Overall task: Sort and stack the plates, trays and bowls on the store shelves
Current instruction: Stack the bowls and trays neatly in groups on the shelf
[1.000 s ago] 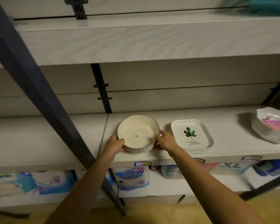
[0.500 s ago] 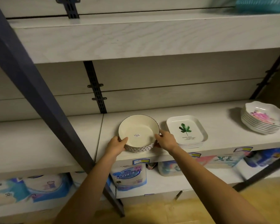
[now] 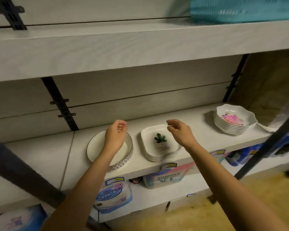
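Change: you've released the round bowls (image 3: 97, 147) and lifted clear.
Left hand (image 3: 115, 136): loosely curled, empty, above the bowls.
Right hand (image 3: 181, 133): relaxed, empty, over the leaf trays (image 3: 150, 143).
Round bowls: stacked on the shelf (image 3: 198, 120) beside the trays.

Two arms in view, one person. Noted: left hand (image 3: 115, 137), seen over the round bowl (image 3: 97, 147), is bare, broad across the back, fingers short-looking from this angle. Also right hand (image 3: 182, 132), right of the bowl: bare likewise, fingers slender, thumb clearly outlined. Below the bowl, left forearm (image 3: 90, 180); below and right of it, right forearm (image 3: 223, 172). Both bare from wrist to the lower edge of view, slim, smooth in outline. Fingernails too small to judge.
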`<action>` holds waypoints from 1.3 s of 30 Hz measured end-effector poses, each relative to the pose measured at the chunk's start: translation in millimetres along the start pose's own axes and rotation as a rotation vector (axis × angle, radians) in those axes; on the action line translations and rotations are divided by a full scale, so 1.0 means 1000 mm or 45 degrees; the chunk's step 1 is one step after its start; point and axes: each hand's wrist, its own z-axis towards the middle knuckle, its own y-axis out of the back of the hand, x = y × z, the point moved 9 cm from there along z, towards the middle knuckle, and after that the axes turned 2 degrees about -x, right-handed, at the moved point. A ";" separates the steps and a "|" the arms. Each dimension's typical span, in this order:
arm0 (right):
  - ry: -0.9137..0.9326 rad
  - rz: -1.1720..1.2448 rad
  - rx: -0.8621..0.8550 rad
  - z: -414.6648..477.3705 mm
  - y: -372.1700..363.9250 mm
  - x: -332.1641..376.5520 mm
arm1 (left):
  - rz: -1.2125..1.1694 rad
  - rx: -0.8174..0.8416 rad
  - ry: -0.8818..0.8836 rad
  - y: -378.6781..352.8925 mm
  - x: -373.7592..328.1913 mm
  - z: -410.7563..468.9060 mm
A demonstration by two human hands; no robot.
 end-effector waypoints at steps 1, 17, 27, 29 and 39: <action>-0.018 0.008 -0.026 0.005 0.016 -0.010 | 0.004 0.030 -0.002 -0.016 -0.007 0.003; -0.239 0.110 -0.300 0.091 0.268 -0.187 | -0.048 0.493 0.099 -0.336 -0.133 0.016; -0.673 0.380 -0.002 0.102 0.273 -0.274 | 0.183 0.638 0.235 -0.440 -0.143 0.009; -0.674 0.408 0.025 0.104 0.268 -0.275 | 0.204 0.594 0.268 -0.441 -0.135 0.013; -0.561 0.427 0.136 0.121 0.242 -0.260 | 0.346 0.447 0.318 -0.410 -0.107 0.016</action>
